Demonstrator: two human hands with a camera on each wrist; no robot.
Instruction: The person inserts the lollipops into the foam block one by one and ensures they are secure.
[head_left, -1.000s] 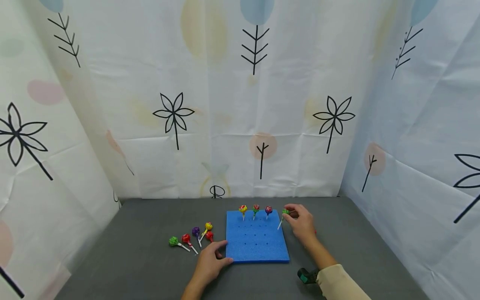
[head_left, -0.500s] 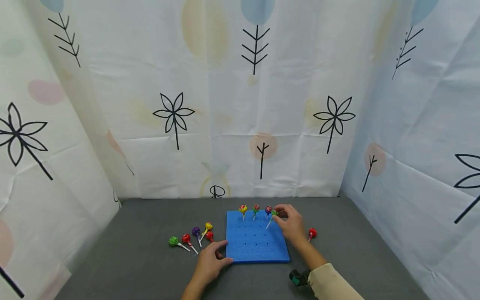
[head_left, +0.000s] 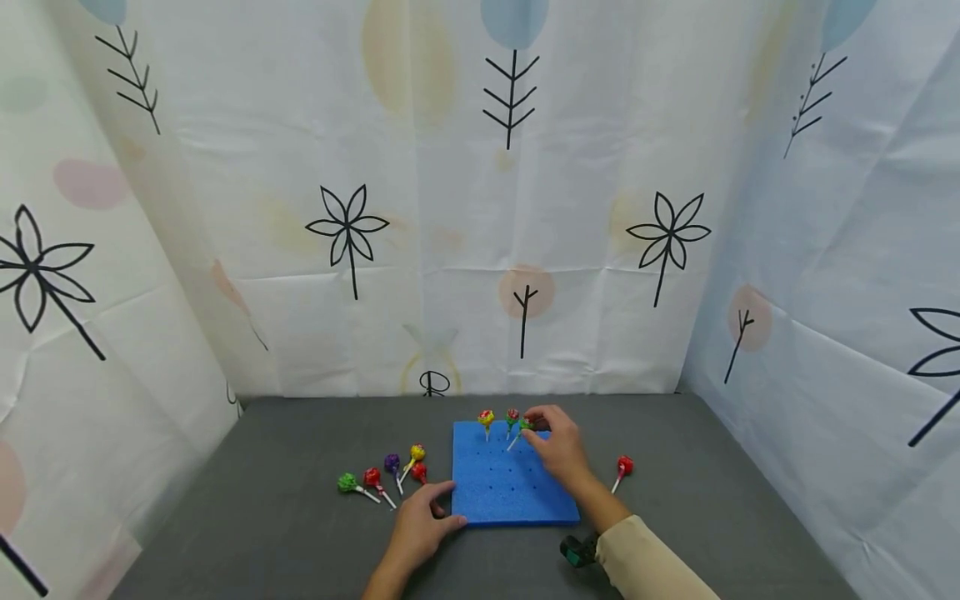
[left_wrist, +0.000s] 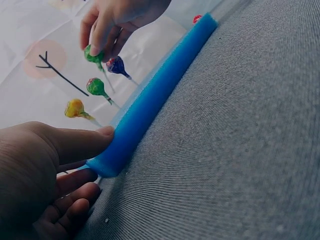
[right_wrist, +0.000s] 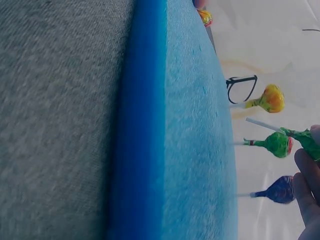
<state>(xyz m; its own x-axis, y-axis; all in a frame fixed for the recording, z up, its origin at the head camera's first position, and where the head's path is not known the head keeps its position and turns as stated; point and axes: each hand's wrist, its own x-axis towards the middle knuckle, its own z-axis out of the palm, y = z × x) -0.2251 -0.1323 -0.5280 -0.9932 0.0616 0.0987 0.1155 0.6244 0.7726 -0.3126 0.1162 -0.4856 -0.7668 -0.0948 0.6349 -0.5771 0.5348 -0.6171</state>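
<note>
"Grey bench (head_left: pixel 300 533), patterned cloth (head_left: pixel 450 333) behind. My grip?"

"My right hand (head_left: pixel 557 442) pinches a green lollipop (head_left: pixel 525 424) by its head above the blue board (head_left: pixel 517 504): probably light, rigid, best held there. Left hand (head_left: pixel 417 529), relaxed, touches the board."

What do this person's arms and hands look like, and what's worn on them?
The left hand and right hand wear no gloves. A cream sleeve shows on the right arm, with a dark, green-patched device by its cuff. No sleeve shows on the left arm.
</note>
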